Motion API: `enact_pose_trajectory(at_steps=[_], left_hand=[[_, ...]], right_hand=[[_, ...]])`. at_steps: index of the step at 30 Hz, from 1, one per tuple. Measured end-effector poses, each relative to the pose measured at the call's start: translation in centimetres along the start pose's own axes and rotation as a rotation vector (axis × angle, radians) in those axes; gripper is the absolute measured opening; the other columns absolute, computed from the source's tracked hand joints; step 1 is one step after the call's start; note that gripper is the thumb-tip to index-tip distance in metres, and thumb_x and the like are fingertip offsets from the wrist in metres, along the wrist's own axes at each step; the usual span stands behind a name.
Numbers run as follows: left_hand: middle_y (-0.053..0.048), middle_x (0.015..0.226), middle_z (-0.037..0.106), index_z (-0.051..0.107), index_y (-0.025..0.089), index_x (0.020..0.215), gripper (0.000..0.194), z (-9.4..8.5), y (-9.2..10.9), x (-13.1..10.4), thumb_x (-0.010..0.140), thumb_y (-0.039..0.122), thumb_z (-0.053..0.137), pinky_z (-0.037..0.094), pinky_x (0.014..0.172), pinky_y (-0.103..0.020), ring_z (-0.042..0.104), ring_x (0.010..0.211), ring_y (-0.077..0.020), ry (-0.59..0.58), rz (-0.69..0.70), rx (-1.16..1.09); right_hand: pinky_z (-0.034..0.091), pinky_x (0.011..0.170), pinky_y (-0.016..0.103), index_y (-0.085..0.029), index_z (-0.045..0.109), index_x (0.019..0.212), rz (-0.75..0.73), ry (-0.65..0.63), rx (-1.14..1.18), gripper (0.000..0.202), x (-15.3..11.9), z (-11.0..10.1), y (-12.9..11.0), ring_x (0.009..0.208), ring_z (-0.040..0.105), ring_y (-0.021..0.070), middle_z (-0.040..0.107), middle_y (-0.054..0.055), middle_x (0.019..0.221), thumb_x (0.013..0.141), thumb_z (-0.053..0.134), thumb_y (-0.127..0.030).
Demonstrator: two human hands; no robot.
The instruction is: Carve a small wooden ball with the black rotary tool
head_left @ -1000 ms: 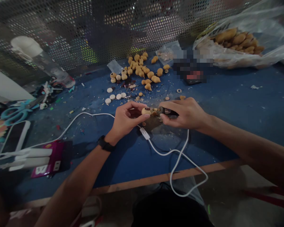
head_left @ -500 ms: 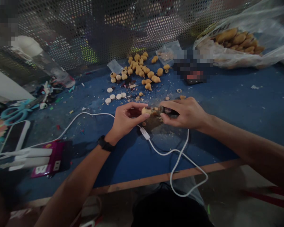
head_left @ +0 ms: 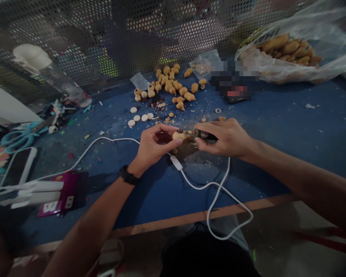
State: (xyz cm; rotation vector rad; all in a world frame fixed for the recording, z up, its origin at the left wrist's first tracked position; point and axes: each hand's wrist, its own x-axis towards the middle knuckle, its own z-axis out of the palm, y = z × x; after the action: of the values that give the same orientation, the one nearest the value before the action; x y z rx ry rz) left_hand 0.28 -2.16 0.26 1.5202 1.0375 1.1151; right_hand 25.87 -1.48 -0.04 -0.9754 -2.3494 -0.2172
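Between the thumb and fingers of my left hand (head_left: pixel 155 142) is a small tan gourd (head_left: pixel 178 135), pinched on its side. My right hand (head_left: pixel 225 136) grips a dark rotary tool (head_left: pixel 201 134), whose brass-coloured tip points left at the gourd. Whether the bit touches the gourd is too small to tell. A white cord (head_left: pixel 227 171) runs down from under my right hand. The cord's inline switch (head_left: pixel 176 163) lies on the table below my left hand. Wood-coloured shavings (head_left: pixel 170 120) are scattered just beyond my hands.
Several small gourds (head_left: pixel 168 80) lie heaped at the back, with white discs (head_left: pixel 137 118) nearer. A clear bag of gourds (head_left: pixel 294 50) stands at the back right. Scissors (head_left: pixel 20 138), a phone (head_left: pixel 19 167) and a purple power strip (head_left: pixel 66 192) are on the left. The table edge (head_left: pixel 173 223) is in front.
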Motion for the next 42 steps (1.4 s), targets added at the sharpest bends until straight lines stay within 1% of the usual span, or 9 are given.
enact_pose_trajectory(at_steps=[4,8,15,18,23,27,31,38,42], left_hand=[[-0.009,0.103,0.084,0.078,0.017,0.095,0.044,0.08,0.0,-0.09,0.067,0.047,0.097,0.07,0.069,-0.031,0.079,0.078,-0.0188,-0.013,-0.007,-0.014],[-0.008,0.097,0.084,0.08,0.018,0.095,0.044,0.13,-0.18,-0.06,0.066,0.045,0.097,0.069,0.065,-0.029,0.079,0.074,-0.0178,-0.01,0.003,-0.03],[-0.008,0.101,0.084,0.081,0.018,0.094,0.044,0.22,-0.49,0.01,0.065,0.046,0.099,0.07,0.062,-0.031,0.08,0.075,-0.0194,-0.009,0.013,-0.079],[-0.008,0.102,0.085,0.082,0.019,0.094,0.041,0.18,-0.27,0.02,0.066,0.044,0.098,0.07,0.063,-0.03,0.079,0.076,-0.0182,-0.013,0.007,-0.087],[-0.005,0.091,0.084,0.083,0.019,0.096,0.036,-0.01,-0.04,0.12,0.069,0.037,0.097,0.069,0.071,-0.027,0.079,0.076,-0.0158,0.016,0.035,-0.036],[-0.005,0.092,0.084,0.079,0.017,0.093,0.038,-0.15,-0.24,0.31,0.065,0.036,0.098,0.07,0.075,-0.029,0.08,0.08,-0.0172,0.067,0.035,-0.038],[-0.004,0.089,0.082,0.075,0.017,0.09,0.04,-0.24,-0.51,0.39,0.063,0.035,0.099,0.069,0.072,-0.027,0.08,0.078,-0.0162,0.085,0.053,-0.041],[-0.003,0.09,0.079,0.067,0.019,0.091,0.041,-0.39,-0.52,0.24,0.069,0.039,0.096,0.067,0.069,-0.027,0.078,0.077,-0.0159,0.047,0.085,-0.015],[-0.001,0.088,0.078,0.065,0.019,0.09,0.044,-0.42,-0.47,0.22,0.069,0.043,0.095,0.067,0.067,-0.027,0.077,0.074,-0.015,0.039,0.101,0.019]], right_hand=[[0.04,0.057,0.029,-0.02,0.075,0.111,0.003,-0.022,0.012,0.032,0.07,-0.11,0.0,0.067,0.072,0.0187,0.08,0.004,0.079,0.101,0.05,-0.038],[0.04,0.057,0.029,-0.021,0.075,0.11,0.001,-0.014,0.009,0.031,0.08,-0.07,-0.02,0.066,0.071,0.0184,0.08,0.004,0.079,0.1,0.051,-0.038],[0.039,0.057,0.029,-0.02,0.075,0.108,0.0,0.025,0.025,0.03,0.04,0.14,-0.02,0.065,0.07,0.0182,0.079,0.004,0.078,0.1,0.052,-0.037],[0.04,0.057,0.029,-0.02,0.075,0.109,-0.001,0.024,0.02,0.03,0.0,0.19,0.04,0.065,0.07,0.018,0.079,0.004,0.077,0.1,0.051,-0.037],[0.042,0.058,0.028,-0.02,0.075,0.108,-0.007,0.042,0.033,0.03,-0.03,0.16,0.06,0.066,0.071,0.0176,0.079,0.003,0.079,0.1,0.052,-0.037],[0.045,0.061,0.029,-0.019,0.074,0.107,0.023,0.074,0.057,0.027,0.2,-0.12,0.02,0.068,0.073,0.0178,0.079,0.003,0.079,0.1,0.053,-0.035],[0.048,0.062,0.029,-0.021,0.073,0.106,0.078,0.038,0.071,0.024,0.28,-0.27,0.09,0.069,0.073,0.0179,0.079,0.002,0.081,0.099,0.054,-0.035],[0.047,0.061,0.032,-0.021,0.074,0.109,0.039,0.035,0.057,0.03,-0.08,0.07,-0.2,0.071,0.076,0.0211,0.082,0.005,0.086,0.101,0.051,-0.038],[0.048,0.063,0.032,-0.023,0.075,0.111,0.047,0.014,0.064,0.03,-0.17,0.18,-0.26,0.076,0.078,0.0221,0.083,0.005,0.088,0.101,0.051,-0.039]])
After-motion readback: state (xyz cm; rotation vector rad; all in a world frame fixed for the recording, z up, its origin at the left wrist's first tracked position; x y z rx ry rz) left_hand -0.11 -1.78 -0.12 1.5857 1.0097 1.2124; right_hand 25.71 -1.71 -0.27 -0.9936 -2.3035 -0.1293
